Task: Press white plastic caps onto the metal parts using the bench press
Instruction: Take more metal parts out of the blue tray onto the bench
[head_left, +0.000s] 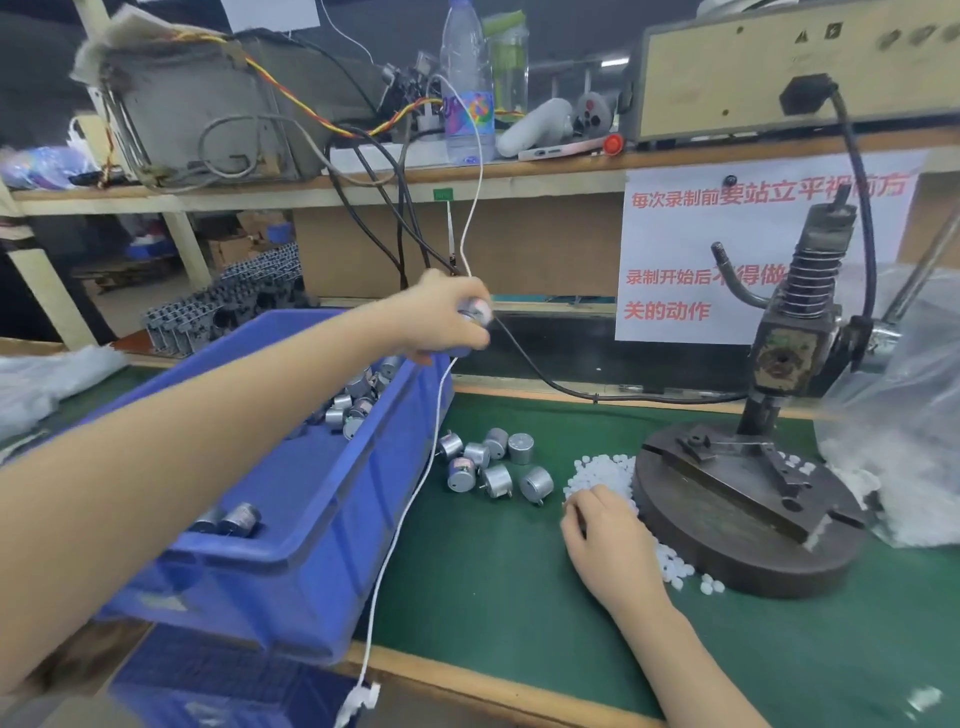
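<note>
Over the blue plastic bin (322, 519) at 10 o'clock, L hand (441, 317) grips a blurred silver metal cylinder (475, 312), prob. a finished pc. R hand (608, 535) lies on the small white plastic caps (608, 470) at 5 o'clock; can't tell if it pinches one. A cluster of loose silver metal parts (493, 462) waits mid-tabletop, so plenty left. The dark iron bench press (737, 525) at 3 o'clock looks unloaded.

The left grip (445, 318) is stretching forward, curling round a metal part (477, 310). The right grip (605, 538) is lying palm-down.
</note>
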